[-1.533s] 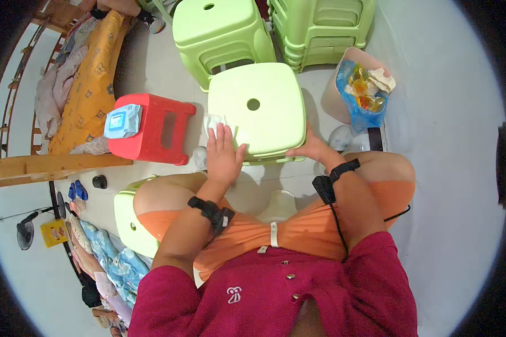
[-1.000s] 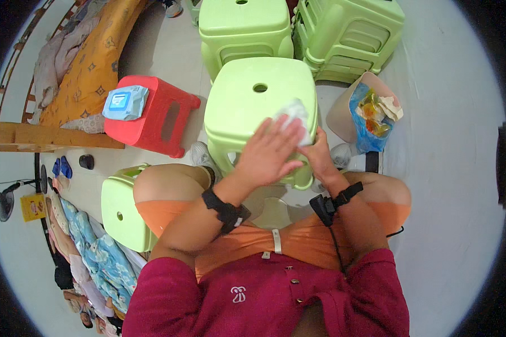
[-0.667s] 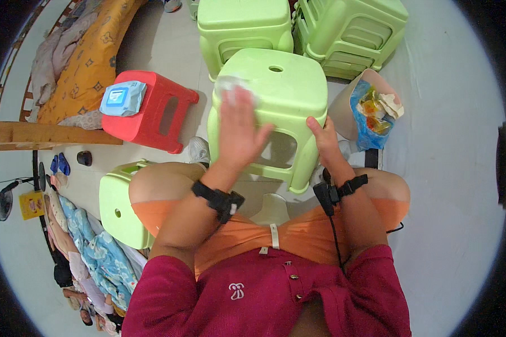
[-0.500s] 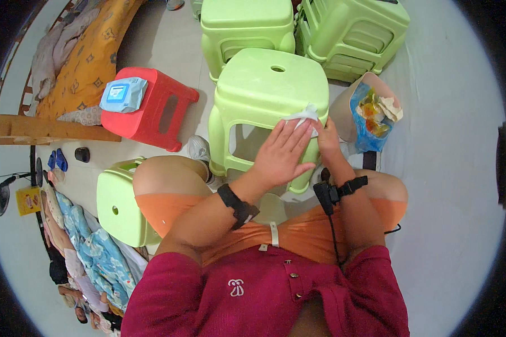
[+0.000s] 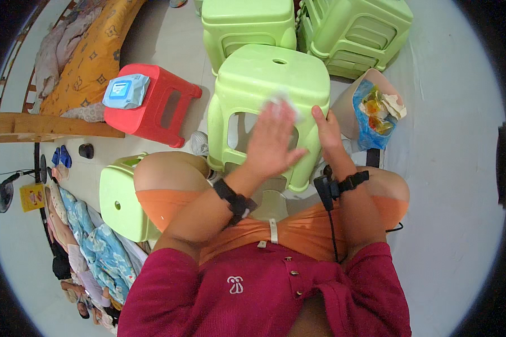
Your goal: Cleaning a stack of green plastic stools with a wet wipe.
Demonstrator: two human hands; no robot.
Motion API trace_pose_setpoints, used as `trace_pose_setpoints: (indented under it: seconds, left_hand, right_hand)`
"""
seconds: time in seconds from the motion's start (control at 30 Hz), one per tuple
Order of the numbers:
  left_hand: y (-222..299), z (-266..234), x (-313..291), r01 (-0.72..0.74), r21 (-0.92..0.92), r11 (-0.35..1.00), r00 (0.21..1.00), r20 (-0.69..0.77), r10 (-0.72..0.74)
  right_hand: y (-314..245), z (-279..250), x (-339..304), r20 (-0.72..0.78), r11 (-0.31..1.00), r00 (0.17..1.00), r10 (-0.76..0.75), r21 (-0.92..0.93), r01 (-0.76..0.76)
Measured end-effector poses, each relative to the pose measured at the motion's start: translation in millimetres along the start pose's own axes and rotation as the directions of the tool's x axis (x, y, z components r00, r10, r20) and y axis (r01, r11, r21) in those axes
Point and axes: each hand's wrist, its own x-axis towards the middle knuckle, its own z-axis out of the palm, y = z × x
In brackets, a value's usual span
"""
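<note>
In front of me stands a light green plastic stool (image 5: 253, 73) with a small oval hole in its seat. My left hand (image 5: 271, 137), smeared by motion, lies flat over the stool's near edge. Beneath its fingertips is a white wipe (image 5: 281, 103), mostly hidden by the hand. My right hand (image 5: 330, 135) grips the stool's right side near the top of a leg, thumb pointing up. A blue and white pack of wipes (image 5: 126, 91) rests on a red stool (image 5: 149, 109) to the left.
More green stools (image 5: 248, 22) and a stack of them (image 5: 360, 39) stand behind. A bin (image 5: 351, 106) with a blue liner and rubbish is at the right. Another green stool (image 5: 121, 202) is by my left knee. A bed with orange cloth (image 5: 93, 53) lies far left.
My left hand has slid the wipe leftward and slightly away along the stool's near edge, leaving the right corner. The right hand stays at the stool's right side.
</note>
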Motion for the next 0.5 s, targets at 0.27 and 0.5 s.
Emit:
trace_pose_setpoints:
  seconds: [0.27,0.5]
  left_hand:
    - [-46.5,-26.3,31.9,0.105,0.172,0.979,0.993,-0.072,-0.094]
    - [-104.7,-55.3,56.0,0.476,-0.532,0.7,0.862,0.125,-0.491]
  right_hand:
    - [3.0,-10.1,3.6,0.023,1.0,0.999,0.027,-0.016,-0.026]
    - [1.6,-6.3,0.9,-0.001,1.0,1.0,0.009,-0.014,-0.009]
